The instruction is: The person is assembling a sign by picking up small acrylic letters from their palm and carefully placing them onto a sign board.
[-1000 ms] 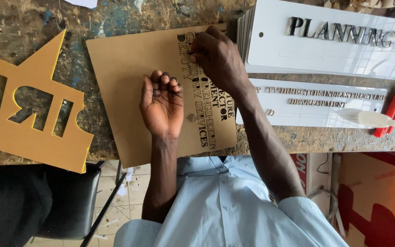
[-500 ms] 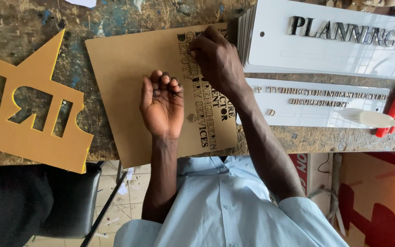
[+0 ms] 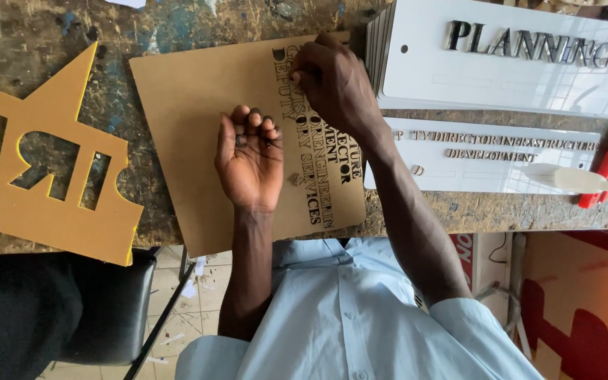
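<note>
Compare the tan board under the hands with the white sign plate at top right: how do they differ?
The tan board lies single and flat; the white sign plate tops a stack. The tan board carries small dark lettering in several rows, the white sign plate one row of large raised metallic letters. The right hand touches the board only. Both rest on the workbench.

Your left hand (image 3: 250,158) rests palm-up on the board (image 3: 198,127); your right hand (image 3: 332,84) pinches at its far edge. Cut-out panel (image 3: 43,176) left, sign plates (image 3: 501,151) right.
</note>
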